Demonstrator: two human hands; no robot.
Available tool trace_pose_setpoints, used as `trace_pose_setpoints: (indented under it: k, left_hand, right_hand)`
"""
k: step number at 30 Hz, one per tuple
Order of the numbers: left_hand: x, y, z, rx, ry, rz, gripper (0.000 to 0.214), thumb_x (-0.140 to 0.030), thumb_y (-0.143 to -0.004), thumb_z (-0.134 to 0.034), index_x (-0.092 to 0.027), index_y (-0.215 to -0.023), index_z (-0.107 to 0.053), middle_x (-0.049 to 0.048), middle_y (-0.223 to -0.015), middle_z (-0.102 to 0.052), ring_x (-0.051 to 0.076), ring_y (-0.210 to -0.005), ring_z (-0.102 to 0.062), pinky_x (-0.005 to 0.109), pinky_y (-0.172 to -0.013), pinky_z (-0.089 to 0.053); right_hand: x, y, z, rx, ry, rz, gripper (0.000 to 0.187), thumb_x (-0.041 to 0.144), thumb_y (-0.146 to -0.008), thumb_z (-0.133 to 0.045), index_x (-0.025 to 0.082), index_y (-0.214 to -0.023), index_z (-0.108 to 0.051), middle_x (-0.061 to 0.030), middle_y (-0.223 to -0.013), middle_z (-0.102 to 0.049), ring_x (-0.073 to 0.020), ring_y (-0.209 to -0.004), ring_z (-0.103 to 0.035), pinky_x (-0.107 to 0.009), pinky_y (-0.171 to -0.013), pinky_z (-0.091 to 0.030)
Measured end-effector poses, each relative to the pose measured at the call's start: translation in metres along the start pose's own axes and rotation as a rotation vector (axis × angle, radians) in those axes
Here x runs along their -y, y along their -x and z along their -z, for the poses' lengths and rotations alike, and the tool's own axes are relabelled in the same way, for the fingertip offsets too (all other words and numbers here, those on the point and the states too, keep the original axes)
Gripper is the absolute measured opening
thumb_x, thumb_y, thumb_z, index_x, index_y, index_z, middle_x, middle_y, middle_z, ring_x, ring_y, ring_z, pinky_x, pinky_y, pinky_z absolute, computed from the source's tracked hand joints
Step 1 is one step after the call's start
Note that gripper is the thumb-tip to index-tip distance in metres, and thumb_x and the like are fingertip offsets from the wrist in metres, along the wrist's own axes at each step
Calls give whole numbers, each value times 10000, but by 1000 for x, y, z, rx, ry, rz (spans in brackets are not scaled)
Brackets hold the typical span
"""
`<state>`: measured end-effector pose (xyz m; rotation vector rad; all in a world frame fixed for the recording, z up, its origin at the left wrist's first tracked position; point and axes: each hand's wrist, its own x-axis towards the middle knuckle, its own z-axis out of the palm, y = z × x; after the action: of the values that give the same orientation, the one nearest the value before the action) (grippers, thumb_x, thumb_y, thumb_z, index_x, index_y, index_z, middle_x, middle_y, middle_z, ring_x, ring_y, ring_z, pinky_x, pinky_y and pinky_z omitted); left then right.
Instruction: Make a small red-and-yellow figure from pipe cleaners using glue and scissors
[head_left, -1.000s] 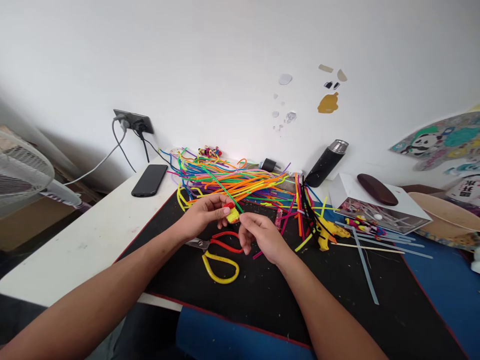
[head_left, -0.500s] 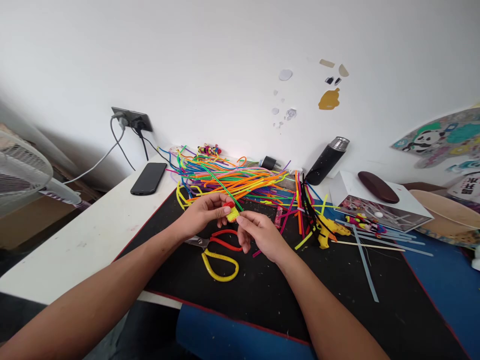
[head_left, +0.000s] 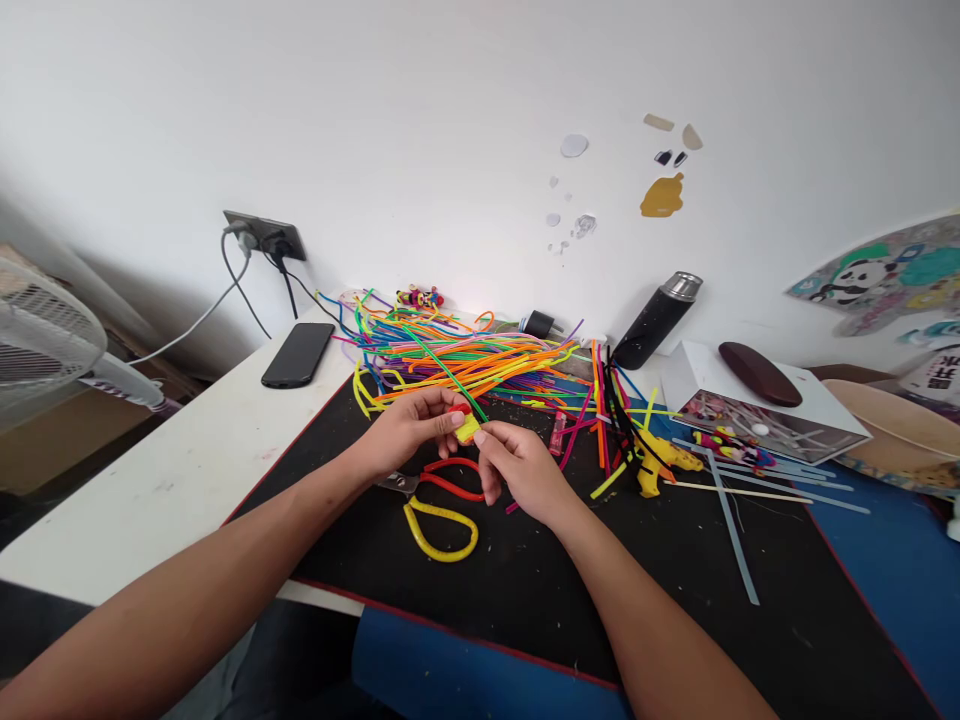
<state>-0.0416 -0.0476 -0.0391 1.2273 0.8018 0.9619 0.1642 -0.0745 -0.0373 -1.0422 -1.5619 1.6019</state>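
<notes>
My left hand [head_left: 420,432] pinches a small yellow-and-red piece [head_left: 466,430] that looks wound from coloured strands. At that piece's right edge, the thumb and index finger of my right hand [head_left: 521,465] are pressed together on it; the exact spot they grip is too small to make out. Both hands hover above the black mat. Below them lie scissors [head_left: 442,540] with one red and one yellow handle, their blades partly behind my left wrist. Just behind the hands spreads a pile of colourful pipe cleaners [head_left: 480,365].
A phone [head_left: 298,355] lies at the left on the white table [head_left: 142,470]. To the right are a black flask [head_left: 658,320], a yellow figure [head_left: 660,465], pale strips [head_left: 733,530] and a white box [head_left: 750,400] topped by a dark red case [head_left: 759,373]. A fan [head_left: 45,330] stands far left.
Both hands stay in nearly the same place, holding the same piece, which has turned or dipped very slightly. The view has shifted a little; nothing else has moved.
</notes>
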Motion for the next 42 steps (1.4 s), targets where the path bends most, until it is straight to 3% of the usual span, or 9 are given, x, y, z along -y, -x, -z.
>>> trace_pose_setpoints:
  k: [14,42]
  left_hand:
    - [1,-1,0,-19,80,9,441,-449,-785,-889,-141,-1000,-659,-12,-714,-689,105,-555,-640,198,-519,-533]
    - [3,-1,0,-8,70,11,430,-454,-787,-888,-141,-989,-672,-6,-726,-691,108,-557,-643,199,-513,-537]
  right_hand:
    - [-2,-3,1,22,-79,-12,457,642,-941,-603,190,-879,-618,42,-570,-621,-111,-406,-563,-223,-426,-434]
    - [-1,-2,0,24,-76,-24,444,628,-951,-598,188,-902,-623,43,-576,-625,-106,-410,-578,-210,-430,-436]
